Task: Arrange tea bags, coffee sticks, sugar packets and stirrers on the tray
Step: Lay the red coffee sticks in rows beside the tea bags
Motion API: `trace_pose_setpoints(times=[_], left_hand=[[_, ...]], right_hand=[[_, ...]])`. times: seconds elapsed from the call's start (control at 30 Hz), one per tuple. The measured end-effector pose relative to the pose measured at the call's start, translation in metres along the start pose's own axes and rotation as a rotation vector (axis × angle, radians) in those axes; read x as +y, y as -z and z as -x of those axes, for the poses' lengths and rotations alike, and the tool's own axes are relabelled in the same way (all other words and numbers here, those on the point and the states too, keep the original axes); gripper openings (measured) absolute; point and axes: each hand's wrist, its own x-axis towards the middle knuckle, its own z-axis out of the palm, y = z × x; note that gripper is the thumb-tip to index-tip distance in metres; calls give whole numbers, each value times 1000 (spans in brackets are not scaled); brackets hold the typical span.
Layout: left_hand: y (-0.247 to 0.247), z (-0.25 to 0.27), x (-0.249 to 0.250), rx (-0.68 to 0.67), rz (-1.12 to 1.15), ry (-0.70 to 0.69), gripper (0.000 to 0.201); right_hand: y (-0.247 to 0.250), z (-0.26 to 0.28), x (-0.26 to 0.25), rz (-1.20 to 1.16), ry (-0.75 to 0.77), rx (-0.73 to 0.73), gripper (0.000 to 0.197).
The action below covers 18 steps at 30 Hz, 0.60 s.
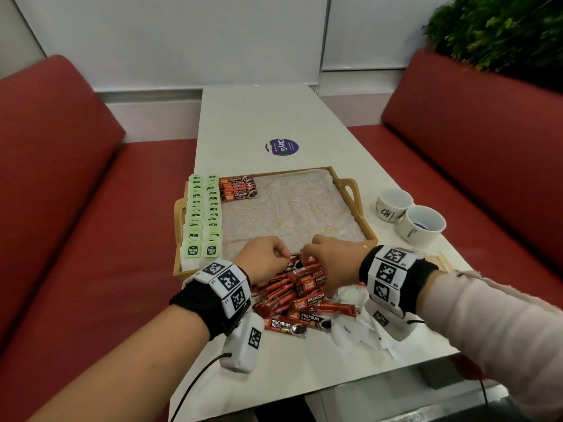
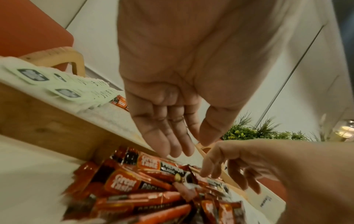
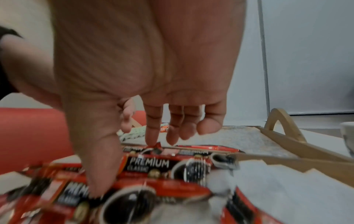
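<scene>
A loose pile of red coffee sticks [image 1: 298,296] [image 2: 145,181] [image 3: 149,165] lies on the white table just in front of the wooden tray [image 1: 177,254]. Both hands are over the pile. My left hand [image 1: 283,254] [image 2: 193,147] hovers with straight fingers and holds nothing. My right hand [image 1: 304,257] [image 3: 126,166] touches the sticks, thumb pressed on one and index tip on another. In the tray, green tea bags [image 1: 202,217] [image 2: 63,84] lie in two columns at the left. A short stack of coffee sticks [image 1: 239,190] sits beside them at the far end.
Two white cups [image 1: 394,204] [image 1: 423,223] stand right of the tray. Wooden stirrers [image 1: 438,260] lie beyond my right wrist, and white paper packets [image 1: 356,327] lie under it. Red benches flank the table. A purple sticker [image 1: 281,147] marks the far tabletop.
</scene>
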Motion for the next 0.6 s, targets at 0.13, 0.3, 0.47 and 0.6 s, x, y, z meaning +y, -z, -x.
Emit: trace_pose_setpoints(times=[0.13, 0.3, 0.47, 0.6], left_hand=[[-7, 4, -1, -25, -14, -1, 11], [-9, 11, -6, -33, -43, 8, 10], [-9, 19, -10, -78, -24, -5, 11], [-6, 21, -13, -79, 0, -8, 11]], right_hand=[[-18, -1, -1, 145, 21, 56, 80], [-26, -2, -4, 196, 20, 122, 75], [-27, -5, -8, 179, 12, 156, 76], [-26, -8, -9, 194, 0, 165, 72]])
